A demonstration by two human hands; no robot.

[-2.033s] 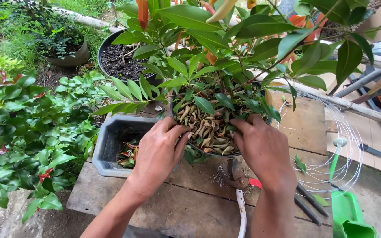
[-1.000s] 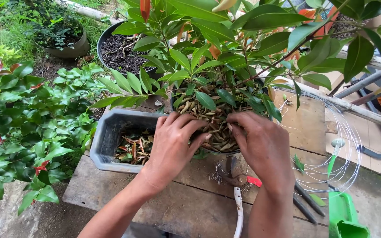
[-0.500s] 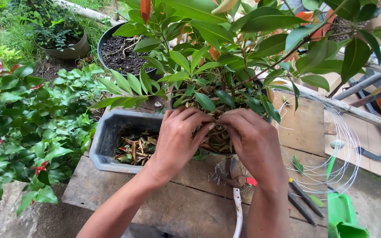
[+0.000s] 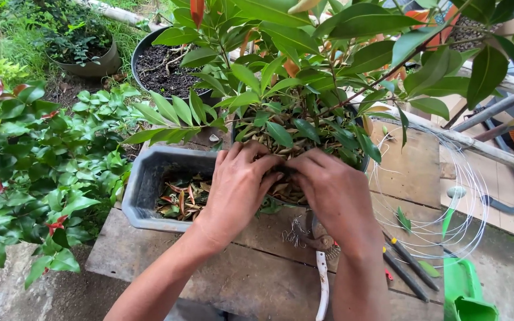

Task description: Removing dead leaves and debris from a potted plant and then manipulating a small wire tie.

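A leafy potted shrub (image 4: 292, 77) stands on a weathered wooden table (image 4: 251, 285), its soil covered with dry brown leaves (image 4: 281, 145). My left hand (image 4: 239, 187) and my right hand (image 4: 334, 190) rest together on the near side of that leaf litter, fingertips touching and curled into the dry leaves. Whether either hand has gathered leaves in its fingers is hidden by the backs of the hands. Left of the pot sits a grey rectangular tub (image 4: 144, 190) holding fallen leaves.
Pruning shears with a white handle (image 4: 321, 267) lie on the table below my hands, with two dark hand tools (image 4: 406, 261) to the right. A coil of thin wire (image 4: 441, 196) and a green watering can (image 4: 468, 294) lie at right. Green bushes crowd the left; soil-filled pots stand behind.
Both hands have moved from the sides of the pot inward until their fingertips meet over the dry leaves at the front.
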